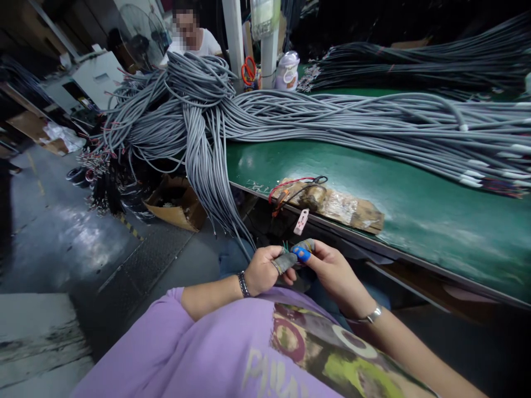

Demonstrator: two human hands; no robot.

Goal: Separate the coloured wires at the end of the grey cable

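Close to my body, my left hand (265,271) and my right hand (332,268) meet with fingertips pinched together. Thin greenish wires (286,246) stick up between them, and both hands are closed on these. Grey tape-like wraps cover some fingers, and a blue cover (301,254) sits on my right thumb. Just left of my hands hangs a bundle of grey cables (211,171), drooping over the table edge. My fingers hide the rest of the wires.
On the green table (265,160) lie long grey cables (332,119). A wooden board (367,215) with red and black leads rests at its edge, a pink tag (301,221) nearby. Orange-handled scissors (249,71) and a lidded container (287,72) stand behind. A person (194,38) sits beyond; a cardboard box (176,204) is below.
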